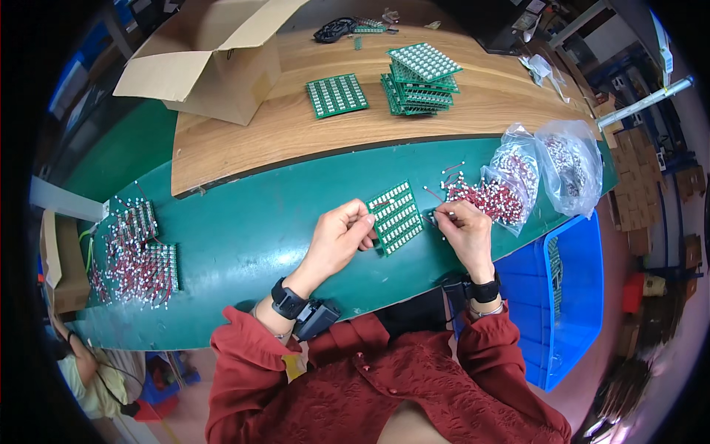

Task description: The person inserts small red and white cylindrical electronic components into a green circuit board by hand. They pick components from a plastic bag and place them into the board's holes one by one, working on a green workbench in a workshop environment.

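Green circuit panel [396, 217] is pinched at its left edge by left hand [342, 235], long axis running up-left to down-right. Right hand [462, 228], pinching a red-wired part [438, 215], is placed just right of it.

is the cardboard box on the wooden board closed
No, the cardboard box has its flaps standing open on the wooden board.

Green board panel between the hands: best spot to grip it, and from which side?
Grip the green board panel by its bare left long edge, coming from the left, where the left hand already pinches it. It lies tilted on the green mat; the right hand works the right edge, with loose red-wired parts beyond.
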Demonstrator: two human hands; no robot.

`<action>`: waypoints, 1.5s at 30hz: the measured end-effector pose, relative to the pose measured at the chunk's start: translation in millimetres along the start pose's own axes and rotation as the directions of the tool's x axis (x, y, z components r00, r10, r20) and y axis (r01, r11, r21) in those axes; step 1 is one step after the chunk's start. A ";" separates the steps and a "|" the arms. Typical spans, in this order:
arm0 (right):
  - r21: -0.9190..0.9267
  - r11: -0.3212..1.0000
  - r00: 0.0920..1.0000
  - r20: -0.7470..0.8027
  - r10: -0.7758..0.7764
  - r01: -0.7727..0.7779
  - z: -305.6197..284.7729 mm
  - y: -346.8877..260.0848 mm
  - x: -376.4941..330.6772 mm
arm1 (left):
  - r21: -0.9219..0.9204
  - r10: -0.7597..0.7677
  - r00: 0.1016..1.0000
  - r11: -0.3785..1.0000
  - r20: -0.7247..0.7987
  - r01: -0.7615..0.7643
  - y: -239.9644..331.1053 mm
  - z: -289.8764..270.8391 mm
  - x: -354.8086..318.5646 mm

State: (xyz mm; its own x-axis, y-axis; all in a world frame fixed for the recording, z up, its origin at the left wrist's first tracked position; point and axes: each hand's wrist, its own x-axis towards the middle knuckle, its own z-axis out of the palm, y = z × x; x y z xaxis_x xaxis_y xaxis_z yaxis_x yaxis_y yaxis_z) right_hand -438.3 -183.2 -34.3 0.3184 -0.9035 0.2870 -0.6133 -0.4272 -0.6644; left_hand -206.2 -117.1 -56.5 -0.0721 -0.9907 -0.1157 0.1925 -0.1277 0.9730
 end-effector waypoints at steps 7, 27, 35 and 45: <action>-0.046 0.999 0.999 0.031 -0.014 0.015 2.7 -3.0 3.0 | 0.054 -0.010 1.000 0.998 -0.003 0.010 0.4 1.8 0.7; 0.538 0.786 0.945 0.277 0.175 -0.304 34.4 -41.1 -2.6 | -0.097 -0.150 0.986 0.983 0.069 0.156 4.9 4.5 -0.5; 0.353 0.931 0.991 0.050 -0.122 0.097 47.1 -52.8 13.4 | -0.061 -0.117 0.987 0.990 0.113 0.124 3.7 2.4 -0.6; 0.347 0.936 0.995 0.049 -0.084 0.062 53.6 -56.6 6.2 | -0.151 -0.225 0.969 0.959 0.105 0.240 15.4 -1.0 -1.8</action>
State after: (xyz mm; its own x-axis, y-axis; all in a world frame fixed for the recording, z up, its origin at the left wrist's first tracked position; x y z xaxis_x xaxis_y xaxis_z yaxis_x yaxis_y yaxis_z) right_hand -362.9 -162.7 -31.9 0.4042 -0.8614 0.3076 -0.3033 -0.4435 -0.8434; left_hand -202.2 -117.4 -41.5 -0.2160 -0.9257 -0.3105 0.3151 -0.3671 0.8752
